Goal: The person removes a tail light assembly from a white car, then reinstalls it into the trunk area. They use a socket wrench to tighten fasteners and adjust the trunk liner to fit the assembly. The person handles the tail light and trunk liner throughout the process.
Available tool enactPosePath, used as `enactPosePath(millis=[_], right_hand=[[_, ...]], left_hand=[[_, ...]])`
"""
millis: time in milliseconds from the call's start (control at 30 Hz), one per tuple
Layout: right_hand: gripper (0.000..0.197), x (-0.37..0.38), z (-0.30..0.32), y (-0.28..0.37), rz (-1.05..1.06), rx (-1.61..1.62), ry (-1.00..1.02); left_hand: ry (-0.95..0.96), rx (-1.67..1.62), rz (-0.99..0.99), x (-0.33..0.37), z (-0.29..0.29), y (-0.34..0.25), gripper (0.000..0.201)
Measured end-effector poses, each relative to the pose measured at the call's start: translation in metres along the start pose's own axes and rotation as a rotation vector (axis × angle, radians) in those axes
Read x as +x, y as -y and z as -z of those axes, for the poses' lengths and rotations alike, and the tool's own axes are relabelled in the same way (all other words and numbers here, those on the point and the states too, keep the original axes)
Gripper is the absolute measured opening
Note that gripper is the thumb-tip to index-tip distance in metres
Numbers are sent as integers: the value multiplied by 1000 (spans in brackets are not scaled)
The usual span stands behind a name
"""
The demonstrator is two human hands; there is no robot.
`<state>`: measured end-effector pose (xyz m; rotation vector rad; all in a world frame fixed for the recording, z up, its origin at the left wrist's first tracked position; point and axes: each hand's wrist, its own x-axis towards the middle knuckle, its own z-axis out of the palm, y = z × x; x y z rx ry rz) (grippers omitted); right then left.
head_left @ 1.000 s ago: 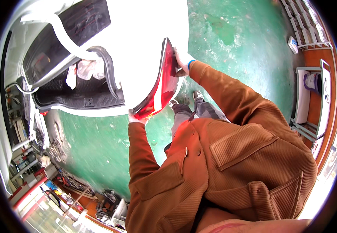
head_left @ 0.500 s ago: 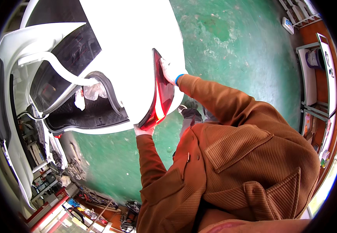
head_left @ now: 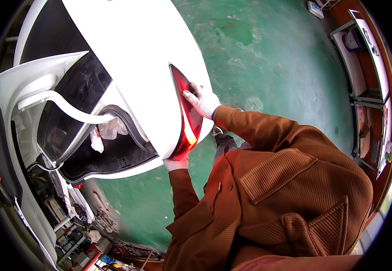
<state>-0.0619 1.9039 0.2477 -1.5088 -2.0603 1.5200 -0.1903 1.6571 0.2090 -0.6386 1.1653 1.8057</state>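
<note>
A long red tail light sits at the rear corner of a white car, its lower part glowing brightly. Against the light's outer side rests my white-gloved right hand, palm down, with thumb and fingers apart on the red lens. My left hand, also gloved, touches the light's lower end beside the trunk opening. The lamp and the car's edge hide most of its fingers.
The raised trunk lid stands at the left on a curved white hinge arm. Clear plastic bags lie in the dark trunk. Shelving lines the right wall, and tools and parts clutter the lower left.
My right hand has moved from the light's upper outer edge down onto its lens, and its fingers have spread. My left hand remains at the lower end. The view has shifted.
</note>
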Motion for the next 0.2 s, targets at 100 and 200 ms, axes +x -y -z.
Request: enactPosePath(millis=[100,200], right_hand=[[74,-11,-30,-21,159,58,-168],[68,-41,-57,-34,251,111,-191]], left_hand=[[99,153,-110,-1,0,9,65],[160,77,6,-2,1,-10,68]])
